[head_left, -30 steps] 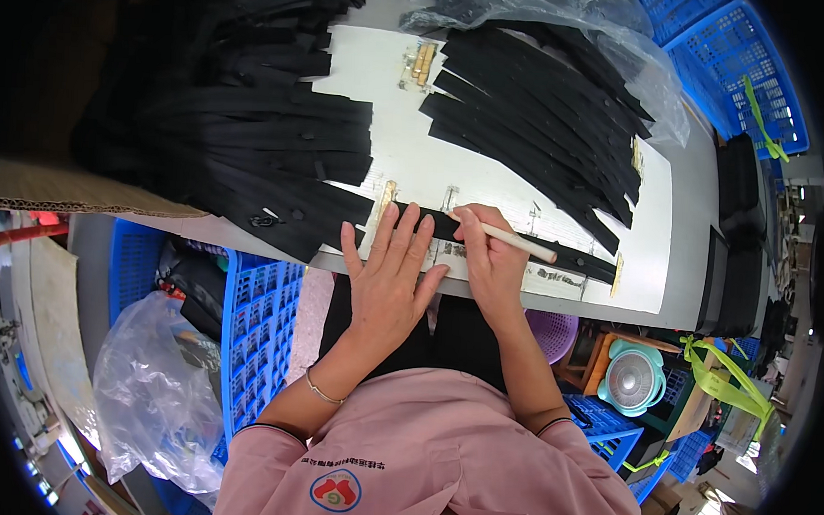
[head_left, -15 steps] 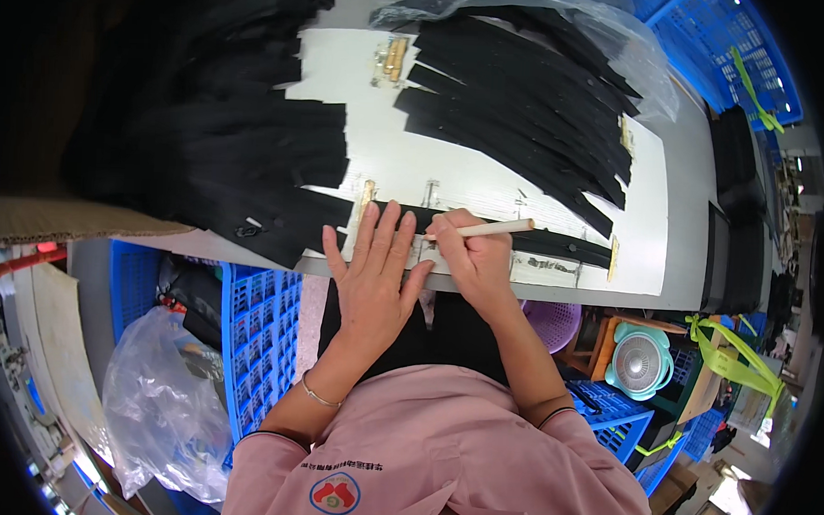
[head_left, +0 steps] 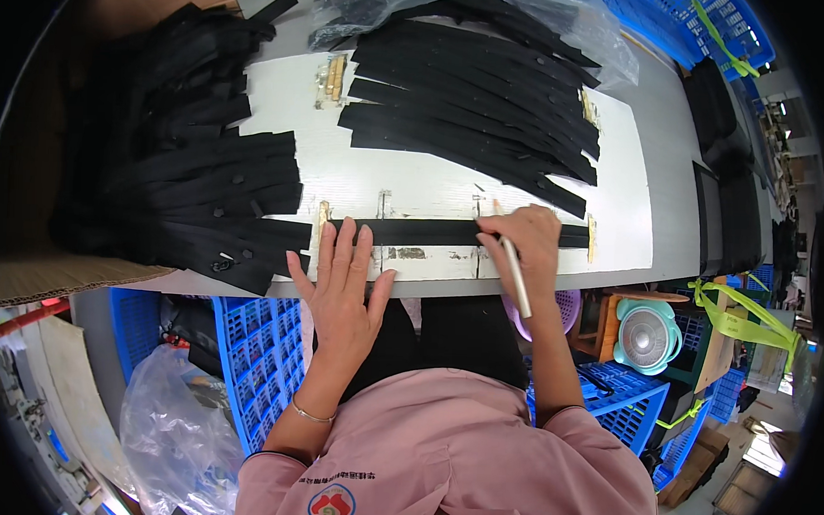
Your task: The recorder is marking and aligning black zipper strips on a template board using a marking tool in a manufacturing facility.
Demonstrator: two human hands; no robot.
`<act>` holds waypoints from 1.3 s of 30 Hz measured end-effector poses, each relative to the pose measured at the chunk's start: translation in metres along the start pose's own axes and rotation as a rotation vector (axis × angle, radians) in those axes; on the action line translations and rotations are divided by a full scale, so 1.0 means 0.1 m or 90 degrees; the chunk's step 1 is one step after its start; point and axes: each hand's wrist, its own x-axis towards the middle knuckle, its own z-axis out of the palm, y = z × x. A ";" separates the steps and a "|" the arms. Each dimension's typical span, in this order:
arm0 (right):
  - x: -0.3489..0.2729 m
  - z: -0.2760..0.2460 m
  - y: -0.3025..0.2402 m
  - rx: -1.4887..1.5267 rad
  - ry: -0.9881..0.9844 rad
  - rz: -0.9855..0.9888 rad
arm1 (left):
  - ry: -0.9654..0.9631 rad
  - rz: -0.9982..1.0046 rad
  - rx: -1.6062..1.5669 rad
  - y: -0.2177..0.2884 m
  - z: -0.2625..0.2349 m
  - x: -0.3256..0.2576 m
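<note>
A black fabric strip lies lengthwise on the white board, between two small tan stop blocks near its front edge. My left hand rests flat on the strip's left end, fingers spread. Closed around a slim white pencil, my right hand is over the strip's right half, its fingertips touching the strip. The pencil slants through the hand, with its long end toward me. Dark marks show on the board along the strip.
Many black strips are stacked at the board's far side, and another heap lies at the left by a cardboard box. Clear plastic film is behind. Below the table are blue crates and a turquoise fan.
My right hand has moved right along the strip, and the pencil has swung from pointing rightward to slanting toward me. My left hand stays at the strip's left end.
</note>
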 end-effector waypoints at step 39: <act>0.00 0.09 0.11 0.153 0.031 0.118 | 0.099 0.106 -0.262 0.73 0.49 0.55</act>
